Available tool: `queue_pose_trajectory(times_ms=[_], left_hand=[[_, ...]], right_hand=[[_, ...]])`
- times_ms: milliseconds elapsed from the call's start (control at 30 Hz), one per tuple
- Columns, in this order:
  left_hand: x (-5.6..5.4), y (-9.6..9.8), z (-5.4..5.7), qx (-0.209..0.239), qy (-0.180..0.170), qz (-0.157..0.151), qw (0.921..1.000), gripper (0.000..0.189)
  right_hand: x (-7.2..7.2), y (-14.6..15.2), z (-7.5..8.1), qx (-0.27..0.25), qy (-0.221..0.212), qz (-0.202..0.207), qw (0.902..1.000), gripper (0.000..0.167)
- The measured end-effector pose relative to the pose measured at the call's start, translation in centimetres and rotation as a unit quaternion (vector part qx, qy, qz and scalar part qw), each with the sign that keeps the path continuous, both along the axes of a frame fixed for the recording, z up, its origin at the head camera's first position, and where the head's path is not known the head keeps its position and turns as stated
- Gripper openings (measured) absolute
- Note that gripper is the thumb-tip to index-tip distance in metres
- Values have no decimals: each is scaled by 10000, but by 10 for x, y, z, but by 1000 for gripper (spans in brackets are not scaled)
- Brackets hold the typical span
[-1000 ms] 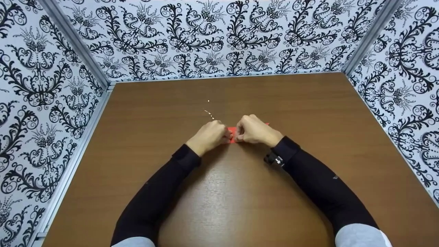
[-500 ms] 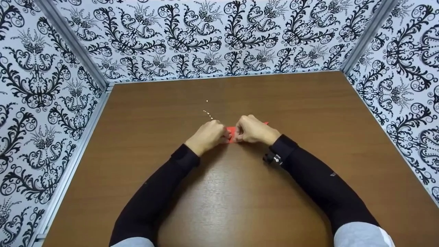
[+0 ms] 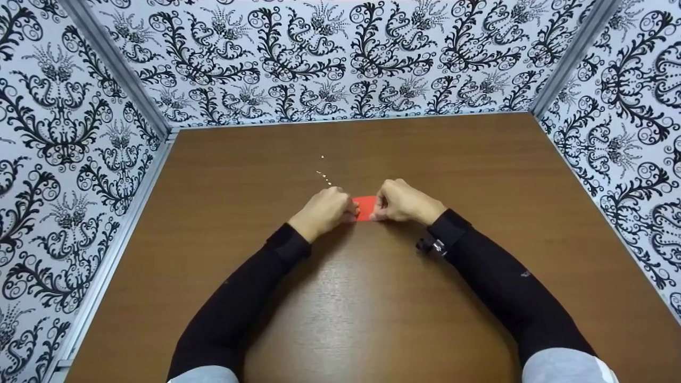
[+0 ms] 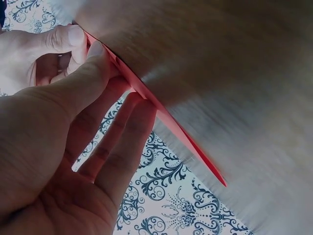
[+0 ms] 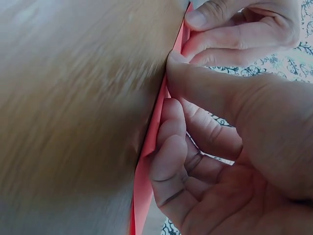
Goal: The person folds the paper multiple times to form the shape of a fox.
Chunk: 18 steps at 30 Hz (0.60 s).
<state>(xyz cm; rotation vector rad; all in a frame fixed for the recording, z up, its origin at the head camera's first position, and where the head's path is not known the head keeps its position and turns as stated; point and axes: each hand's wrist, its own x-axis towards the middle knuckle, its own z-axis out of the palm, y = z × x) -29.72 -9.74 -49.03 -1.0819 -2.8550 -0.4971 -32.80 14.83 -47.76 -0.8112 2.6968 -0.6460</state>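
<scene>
A narrow folded piece of red paper (image 3: 365, 208) lies on the table in the middle of the head view, with a hand at either side. My left hand (image 3: 324, 209) pinches its left part between thumb and fingers. At its near edge on the right, my right hand (image 3: 405, 202) pinches it with thumb and forefinger. The left wrist view shows the red paper (image 4: 168, 121) edge-on, its free end running out past my left fingertips. Folded layers of the red paper (image 5: 143, 188) stand slightly apart below my right fingers. Most of its ends are hidden under the hands in the head view.
Several tiny pale specks (image 3: 324, 176) lie on the brown wooden table (image 3: 330, 308) beyond the left hand. Patterned black-and-white walls (image 3: 319, 58) enclose the table at the back and both sides, with metal posts in the corners. A small black device (image 3: 430, 246) is strapped at the right wrist.
My right hand has slid a little to the right along the paper, so a wider red stretch shows between the hands. The left hand stays nearly in place.
</scene>
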Motion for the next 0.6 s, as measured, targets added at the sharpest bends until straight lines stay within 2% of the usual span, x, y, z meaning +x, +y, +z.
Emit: queue_pose_trajectory(times_ms=[333, 600], left_hand=[[0, 1, 2, -16, 18, -107, 9999, 11], [0, -1, 2, 53, -81, -4, 10000, 14]], right_hand=[[-2, 14, 3, 242, -297, -376, 9986, 23], [-4, 30, 6, 466, -290, -548, 9970, 27]])
